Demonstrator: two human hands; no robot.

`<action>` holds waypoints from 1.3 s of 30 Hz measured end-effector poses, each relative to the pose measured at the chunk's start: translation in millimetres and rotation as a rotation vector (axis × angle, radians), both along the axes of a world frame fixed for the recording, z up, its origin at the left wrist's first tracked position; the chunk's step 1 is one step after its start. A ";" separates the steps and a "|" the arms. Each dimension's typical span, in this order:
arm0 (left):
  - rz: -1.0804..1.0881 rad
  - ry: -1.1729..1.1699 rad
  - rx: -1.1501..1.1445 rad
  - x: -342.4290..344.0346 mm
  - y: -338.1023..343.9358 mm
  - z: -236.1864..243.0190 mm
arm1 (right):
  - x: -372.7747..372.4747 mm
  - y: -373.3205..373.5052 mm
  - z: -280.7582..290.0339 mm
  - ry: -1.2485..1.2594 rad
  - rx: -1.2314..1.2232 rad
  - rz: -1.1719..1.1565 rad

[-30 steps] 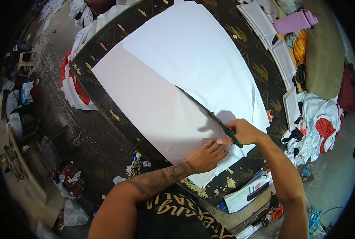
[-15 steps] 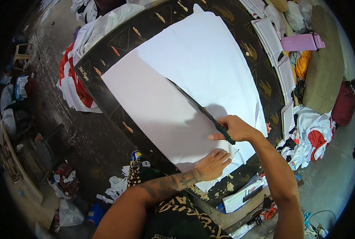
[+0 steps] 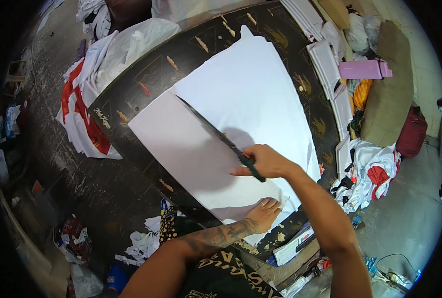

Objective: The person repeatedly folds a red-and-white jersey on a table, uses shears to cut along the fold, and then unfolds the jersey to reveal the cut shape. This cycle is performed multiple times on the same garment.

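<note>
A large white cloth [image 3: 260, 84] lies flat on a dark table, and a faintly pinkish section [image 3: 166, 129] covers its left side. My right hand [image 3: 265, 161] is closed around the dark green handles of long scissors [image 3: 213, 131]. The blades point to the far left along the edge between the two white areas, the tip close to the far end of that edge. I cannot tell whether the blades are parted. My left hand [image 3: 265, 213] lies on the cloth near its lower edge, fingers stretched out and pressing down.
Dark patterned tabletop [image 3: 126, 94] surrounds the cloth, its surface chipped. White folded stacks [image 3: 325, 62] line the right edge, with a pink case [image 3: 362, 69] beyond. Red and white garments [image 3: 84, 109] hang at the left. A booklet [image 3: 293, 246] lies near the front edge.
The scissors and my right hand have moved toward the far left along the edge between the white areas. My left hand stays near the cloth's lower edge. The whole view has shifted slightly.
</note>
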State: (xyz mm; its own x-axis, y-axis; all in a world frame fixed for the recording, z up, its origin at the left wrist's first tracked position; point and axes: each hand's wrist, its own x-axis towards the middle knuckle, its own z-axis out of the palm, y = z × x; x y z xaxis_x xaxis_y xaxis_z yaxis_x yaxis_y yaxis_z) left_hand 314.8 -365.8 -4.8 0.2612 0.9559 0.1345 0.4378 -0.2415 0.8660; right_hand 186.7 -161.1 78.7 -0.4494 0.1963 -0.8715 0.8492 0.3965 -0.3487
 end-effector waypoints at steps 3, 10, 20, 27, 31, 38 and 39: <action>-0.023 0.015 -0.009 0.0 -0.5 -1.6 | -13.0 -4.5 -5.5 0.146 -0.102 -0.142; 0.013 0.082 0.071 1.2 0.3 -1.8 | -41.2 -8.3 0.6 0.133 0.023 -0.130; 0.714 0.745 -0.156 -262.3 137.9 28.7 | 306.1 -135.4 37.3 0.278 0.747 -1.151; 0.176 0.824 0.148 4.3 185.9 -30.2 | 532.2 -324.5 8.5 -0.344 1.138 -1.173; 0.032 0.597 0.312 135.2 91.5 45.8 | 563.6 -351.3 -1.2 -0.059 1.151 -1.261; -0.574 0.164 -0.033 72.1 -113.5 75.5 | 550.8 -294.2 65.0 0.550 1.151 -1.170; -0.336 0.386 0.155 56.1 -117.0 64.7 | 528.2 -280.9 59.9 0.581 1.045 -1.064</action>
State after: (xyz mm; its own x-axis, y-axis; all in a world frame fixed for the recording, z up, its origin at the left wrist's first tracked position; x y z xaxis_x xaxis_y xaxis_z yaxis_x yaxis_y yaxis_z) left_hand 370.9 -482.8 59.9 0.6077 0.7877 0.1012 0.5942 -0.5356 0.6001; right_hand 714.9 -441.9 138.7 0.0678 0.9950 0.0729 0.7371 -0.0007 -0.6758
